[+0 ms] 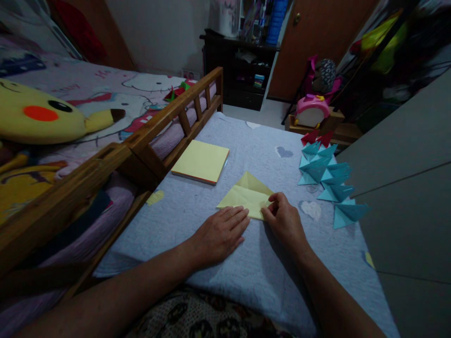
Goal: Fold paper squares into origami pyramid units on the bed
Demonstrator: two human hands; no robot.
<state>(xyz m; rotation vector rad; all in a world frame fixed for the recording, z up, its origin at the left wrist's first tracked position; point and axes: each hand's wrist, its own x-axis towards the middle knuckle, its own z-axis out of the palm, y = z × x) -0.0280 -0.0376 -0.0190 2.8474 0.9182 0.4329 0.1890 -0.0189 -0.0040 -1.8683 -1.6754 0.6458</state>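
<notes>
While your left hand (222,232) lies flat, fingers extended, apparently steadying the yellow sheet (241,197) at its fingertips, your right hand (286,223), nearly closed, pinches that sheet's right corner; the paper stack (201,160) sits beyond your left hand, seemingly for easy reach.

Room light dim, far corners in shadow. Pale wall (158,33) stood at the back, with a dark cabinet (234,101) against it. Brown door (324,28) with a round knob (297,18) lay right of the cabinet; pale floor (271,113) showed before both. Left: bed (105,75) behind wooden rail (172,109). Right: pale, seamed panels (416,188).
</notes>
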